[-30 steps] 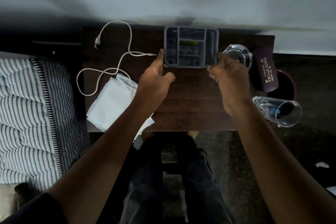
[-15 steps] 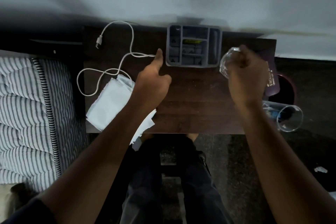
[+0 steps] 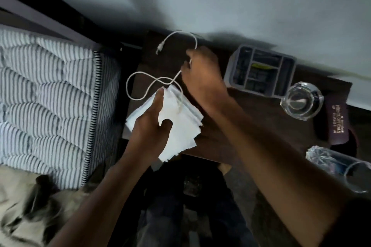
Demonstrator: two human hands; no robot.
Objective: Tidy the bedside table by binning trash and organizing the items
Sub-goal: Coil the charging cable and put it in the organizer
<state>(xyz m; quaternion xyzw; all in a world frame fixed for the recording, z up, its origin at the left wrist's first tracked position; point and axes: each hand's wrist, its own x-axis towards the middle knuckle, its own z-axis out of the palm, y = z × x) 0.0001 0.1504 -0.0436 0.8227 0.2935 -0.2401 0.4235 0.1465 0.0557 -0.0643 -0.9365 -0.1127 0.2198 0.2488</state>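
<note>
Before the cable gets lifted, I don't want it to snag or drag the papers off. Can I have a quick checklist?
1. Right hand closed on cable: ok.
2. Left hand on papers: ok.
3. Cable clear of papers: not ok, it crosses their top corner.
4. Plug lying free on table: ok.
5. Cable's other end free: cannot tell, hidden by the right hand.
6. Organizer clear of cable: ok.

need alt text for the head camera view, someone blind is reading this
Seen from above, a person's left hand holds a stack of white paper napkins while the right hand grips a looped white charging cable on a dark wooden bedside table. A grey organizer tray sits by the wall.
</note>
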